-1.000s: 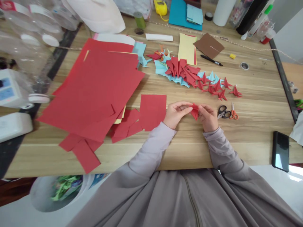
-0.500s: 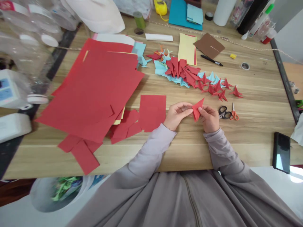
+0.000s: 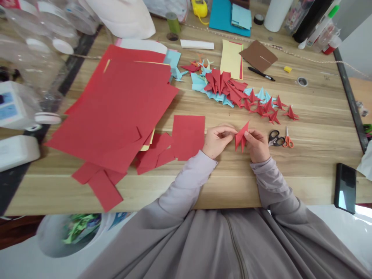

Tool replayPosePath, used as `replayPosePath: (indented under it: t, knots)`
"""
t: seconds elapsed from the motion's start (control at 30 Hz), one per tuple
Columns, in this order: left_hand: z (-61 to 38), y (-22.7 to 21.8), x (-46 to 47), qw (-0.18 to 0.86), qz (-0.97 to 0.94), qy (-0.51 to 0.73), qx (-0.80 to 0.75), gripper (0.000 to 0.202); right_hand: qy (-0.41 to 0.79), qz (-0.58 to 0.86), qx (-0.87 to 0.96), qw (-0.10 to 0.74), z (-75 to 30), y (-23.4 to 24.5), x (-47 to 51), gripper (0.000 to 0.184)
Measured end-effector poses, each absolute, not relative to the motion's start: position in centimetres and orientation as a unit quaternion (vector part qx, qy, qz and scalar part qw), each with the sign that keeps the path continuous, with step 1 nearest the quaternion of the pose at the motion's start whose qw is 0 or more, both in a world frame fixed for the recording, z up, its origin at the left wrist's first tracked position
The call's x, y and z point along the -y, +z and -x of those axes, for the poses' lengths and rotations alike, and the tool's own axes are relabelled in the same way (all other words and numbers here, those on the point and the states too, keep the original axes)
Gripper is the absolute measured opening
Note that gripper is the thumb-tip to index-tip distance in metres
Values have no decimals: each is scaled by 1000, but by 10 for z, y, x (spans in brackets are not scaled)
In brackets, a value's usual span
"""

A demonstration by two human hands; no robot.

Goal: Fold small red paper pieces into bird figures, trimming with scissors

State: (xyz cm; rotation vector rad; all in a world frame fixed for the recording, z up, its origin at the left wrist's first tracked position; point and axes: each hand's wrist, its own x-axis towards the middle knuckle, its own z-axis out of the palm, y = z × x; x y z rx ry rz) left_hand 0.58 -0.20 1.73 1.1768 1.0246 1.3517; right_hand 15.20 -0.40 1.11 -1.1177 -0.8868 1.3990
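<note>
A small folded red paper piece [image 3: 241, 136] stands pointed-end up between both my hands, just above the wooden table [image 3: 314, 128]. My left hand [image 3: 216, 140] pinches its left edge with curled fingers. My right hand [image 3: 257, 145] pinches its right side. A red paper square [image 3: 187, 136] lies flat just left of my left hand. Small scissors with an orange and a black handle [image 3: 279, 138] lie just right of my right hand.
A heap of folded red and light-blue paper figures [image 3: 238, 93] lies beyond my hands. Large red sheets [image 3: 116, 104] and red offcuts [image 3: 101, 186] cover the left. A phone [image 3: 345, 187] lies at the right front edge. A pen [image 3: 260, 73], brown card [image 3: 258, 56], and yellow paper [image 3: 231, 59] sit farther back.
The red piece has been unfolded from a small crumpled shape into a taller pointed form, its tip now raised. Both hands stayed in place on it.
</note>
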Motion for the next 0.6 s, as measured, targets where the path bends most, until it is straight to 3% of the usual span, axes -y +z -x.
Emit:
replayPosePath:
  t: [0.3, 0.43, 0.6]
  knots:
    - [-7, 16, 3, 539, -443, 594, -400, 2, 520, 501, 436, 537, -150, 16, 5, 26]
    - [-10, 14, 2, 588, -403, 576, -400, 37, 493, 506, 443, 552, -149, 20, 7, 26]
    - [-11, 10, 3, 582, -425, 518, -460, 30, 481, 508, 440, 563, -150, 21, 7, 34]
